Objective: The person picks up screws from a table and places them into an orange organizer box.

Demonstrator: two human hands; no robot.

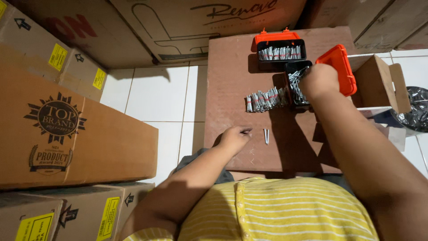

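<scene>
1. Your left hand (235, 137) rests on the brown board (232, 89) at its near left part, fingers curled in with the tips pinched together; anything between them is too small to make out.
2. Just to the right of those fingertips, a small pair of screws (266, 135) lies on the board, close to your hand but apart from it.
3. Your right hand (319, 81) is over the far right part of the board, fingers bent down into an open black case (298, 85) full of loose screws. You cannot tell from this view whether the fingers are closed on any of them.
4. That case's orange lid (339, 68) stands tilted up just right of your right hand.
5. Left of that case, touching its side, a row of screws (266, 99) lies side by side on the board.
6. Farther away sits a second black case (281, 52) with its orange lid thrown back, screws packed neatly inside.
7. To the right of the board stands a small open cardboard box (376, 82), and beyond it a bag of metal parts (415, 109) at the right edge.
8. Large cardboard cartons (67, 129) stand stacked on the white tiled floor (156, 96) at your left and along the far side.
</scene>
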